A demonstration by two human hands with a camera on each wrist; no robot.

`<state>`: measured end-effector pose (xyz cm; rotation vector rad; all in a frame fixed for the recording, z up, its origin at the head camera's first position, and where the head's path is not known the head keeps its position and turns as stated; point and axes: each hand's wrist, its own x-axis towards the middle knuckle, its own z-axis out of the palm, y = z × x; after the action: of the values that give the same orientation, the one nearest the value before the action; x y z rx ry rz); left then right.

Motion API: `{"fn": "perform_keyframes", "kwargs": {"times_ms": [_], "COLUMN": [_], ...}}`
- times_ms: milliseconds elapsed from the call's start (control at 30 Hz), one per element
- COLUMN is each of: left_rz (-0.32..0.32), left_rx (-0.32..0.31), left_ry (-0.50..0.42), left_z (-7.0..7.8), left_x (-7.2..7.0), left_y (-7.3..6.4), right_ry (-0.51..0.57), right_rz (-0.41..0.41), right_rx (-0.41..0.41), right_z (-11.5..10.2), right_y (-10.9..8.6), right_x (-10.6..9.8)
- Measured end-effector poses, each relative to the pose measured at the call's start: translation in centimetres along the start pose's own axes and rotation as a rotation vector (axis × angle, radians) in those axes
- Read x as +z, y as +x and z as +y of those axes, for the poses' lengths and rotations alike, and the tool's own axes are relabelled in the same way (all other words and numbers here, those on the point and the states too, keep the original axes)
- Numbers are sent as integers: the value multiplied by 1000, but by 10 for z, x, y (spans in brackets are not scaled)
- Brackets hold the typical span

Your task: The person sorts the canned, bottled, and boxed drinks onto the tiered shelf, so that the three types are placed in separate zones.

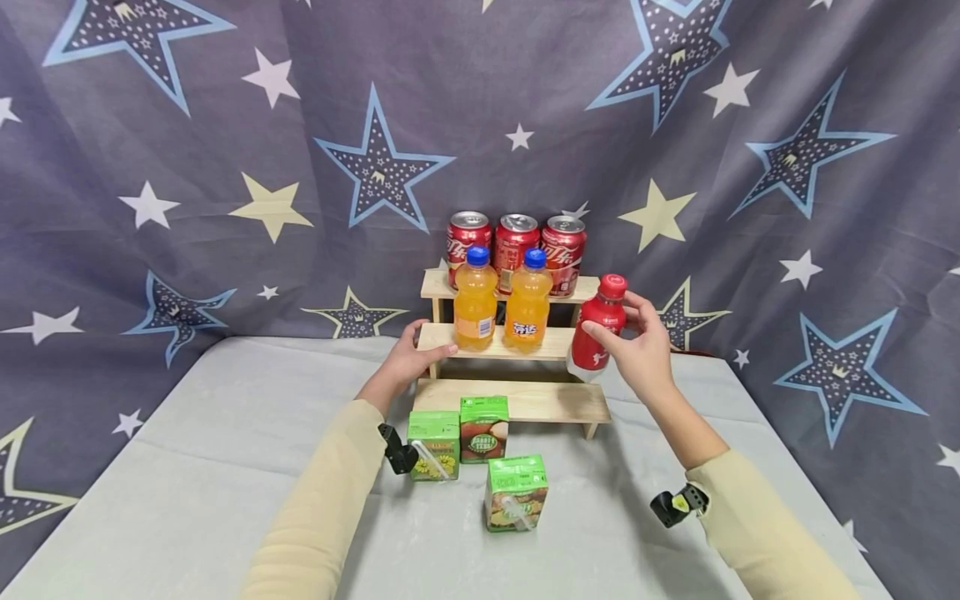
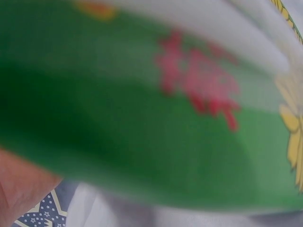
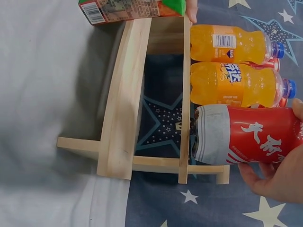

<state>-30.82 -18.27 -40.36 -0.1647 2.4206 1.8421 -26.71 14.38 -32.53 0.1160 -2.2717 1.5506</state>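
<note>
My right hand point(image 1: 643, 346) grips a red-capped bottle point(image 1: 602, 321) with a red and white label, at the right end of the middle step of a wooden tiered rack point(image 1: 517, 400). In the right wrist view, the bottle's base point(image 3: 208, 135) is right at that step's edge, beside an orange soda bottle point(image 3: 222, 84). A second orange soda bottle point(image 1: 476, 304) stands to the left on the same step. My left hand point(image 1: 411, 357) holds the left end of the middle step. A green drink carton point(image 2: 142, 118) fills most of the left wrist view and hides that hand's fingers.
Three red cola cans point(image 1: 517, 242) stand on the top step. Below the rack, two drink cartons point(image 1: 483, 437) stand close together in front of the bottom step, with a third carton point(image 1: 516, 496) nearer on the pale cloth point(image 1: 585, 542). A star-patterned curtain point(image 1: 480, 108) hangs behind.
</note>
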Motion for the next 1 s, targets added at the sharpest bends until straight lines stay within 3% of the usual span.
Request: {"fn": "perform_keyframes", "kwargs": {"times_ms": [1000], "left_rz": [-7], "left_rx": [-6], "left_ry": [-7], "left_z": [-2], "left_x": [-2], "left_y": [2], "right_ry": [50], "right_rz": [38], "right_rx": [15], "right_z": [-1], "right_y": [27], "right_x": [22]}}
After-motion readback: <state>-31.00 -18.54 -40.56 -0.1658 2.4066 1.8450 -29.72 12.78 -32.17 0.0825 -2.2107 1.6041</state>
